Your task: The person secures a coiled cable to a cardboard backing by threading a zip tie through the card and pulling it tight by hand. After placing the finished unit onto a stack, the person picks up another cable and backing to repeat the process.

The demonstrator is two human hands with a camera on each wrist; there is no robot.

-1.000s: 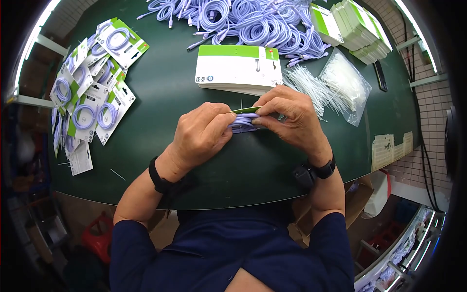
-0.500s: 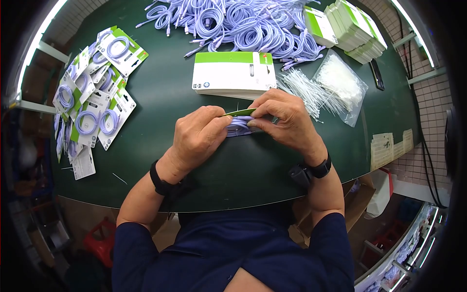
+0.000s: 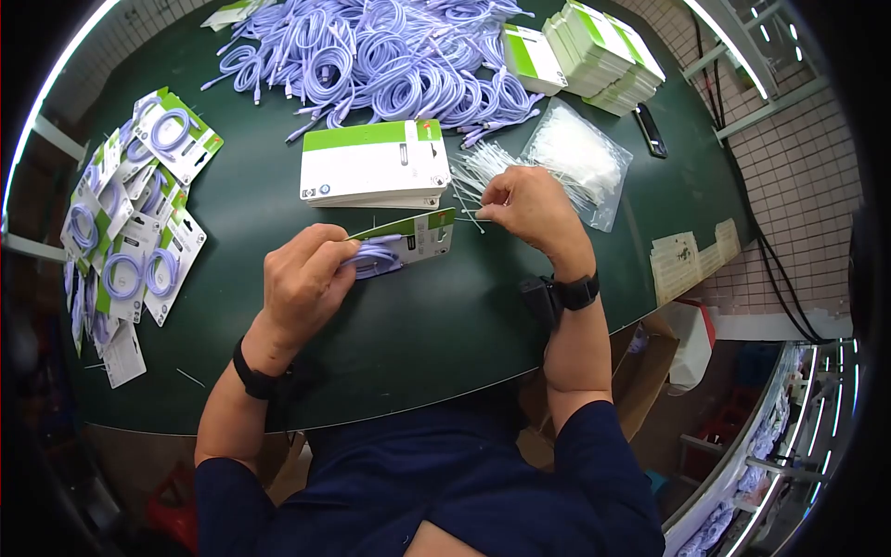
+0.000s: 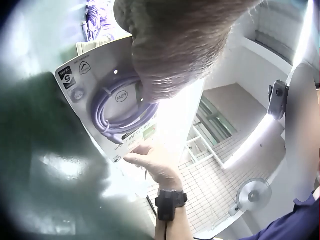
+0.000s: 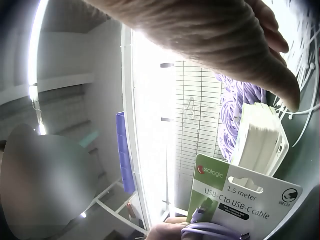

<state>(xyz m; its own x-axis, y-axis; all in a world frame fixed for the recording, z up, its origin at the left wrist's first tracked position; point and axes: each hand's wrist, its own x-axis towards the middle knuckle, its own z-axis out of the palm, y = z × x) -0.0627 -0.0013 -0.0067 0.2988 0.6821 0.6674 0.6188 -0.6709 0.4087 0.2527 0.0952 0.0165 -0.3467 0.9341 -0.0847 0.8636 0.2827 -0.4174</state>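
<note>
My left hand grips the left part of a green-and-white packaging card with a coiled lilac USB-C cable lying against it. In the left wrist view the coil shows on the printed card face, a loop of tie standing by it. To the right, my right hand reaches into a heap of white cable ties, thumb and fingertips bent close together at the near ends. I cannot tell whether a tie is between them. In the right wrist view the thumb overlaps a tie.
Ahead lies a stack of cards, backed by a big heap of coiled cables. Carded cables pile up at left. A clear bag of ties, more card stacks and a black tool are at right.
My right hand has let go of the card and moved right to the cable ties. My left hand keeps hold of the card and cable. The head view has shifted right.
</note>
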